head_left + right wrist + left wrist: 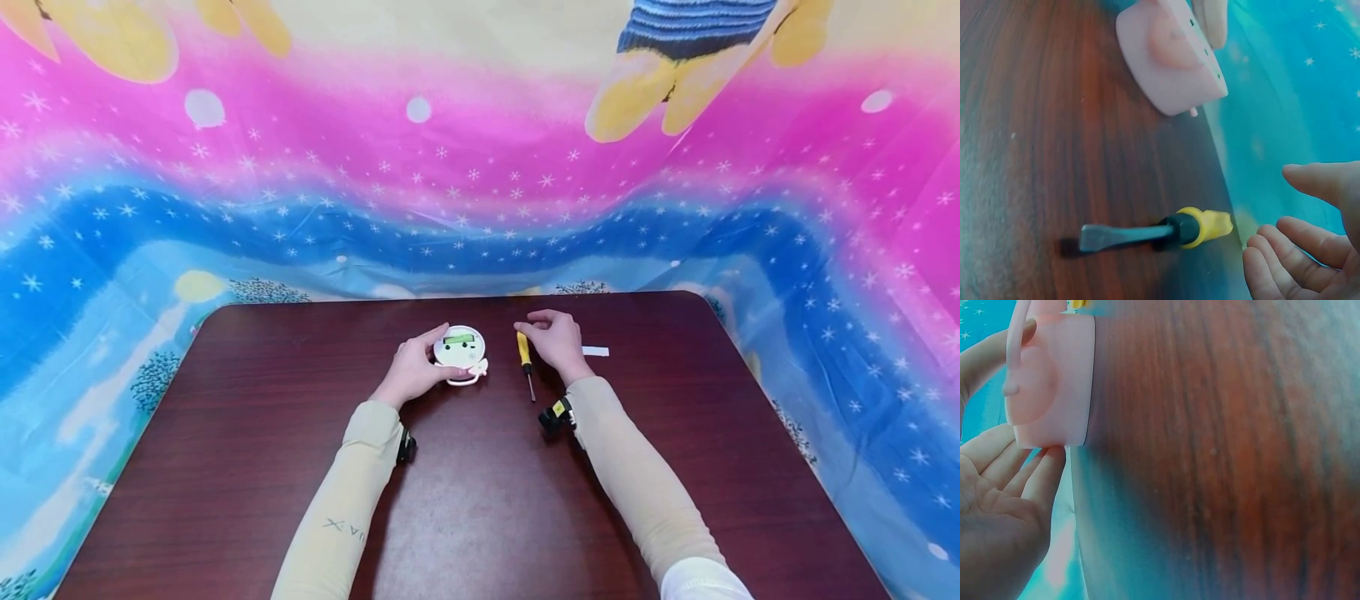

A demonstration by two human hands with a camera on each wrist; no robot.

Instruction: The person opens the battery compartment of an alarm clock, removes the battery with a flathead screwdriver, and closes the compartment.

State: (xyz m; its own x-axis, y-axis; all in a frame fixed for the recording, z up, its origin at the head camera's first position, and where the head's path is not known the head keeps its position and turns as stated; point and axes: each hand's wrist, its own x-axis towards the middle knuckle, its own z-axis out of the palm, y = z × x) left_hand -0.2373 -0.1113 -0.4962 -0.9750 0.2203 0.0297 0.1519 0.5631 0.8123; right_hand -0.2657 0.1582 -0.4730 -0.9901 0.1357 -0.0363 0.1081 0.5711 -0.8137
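In the head view a round, pale device (460, 348) with a green strip in a slot and a curved handle lies on the table. My left hand (414, 367) holds it by its side, with the thumb and fingers at opposite edges. The left wrist view shows its pink side wall (1063, 381). A flat-bladed screwdriver (1200, 228) with a yellow and black handle lies on the table, its blade toward me. My right hand (557, 340) is just beyond the handle. The right wrist view shows its fingers loosely spread, apart from the screwdriver and with nothing in them.
A small white strip (596, 352) lies just right of my right hand. The dark brown table (465, 492) has rounded far corners. A patterned cloth (480, 200) hangs close behind its back edge and along both sides.
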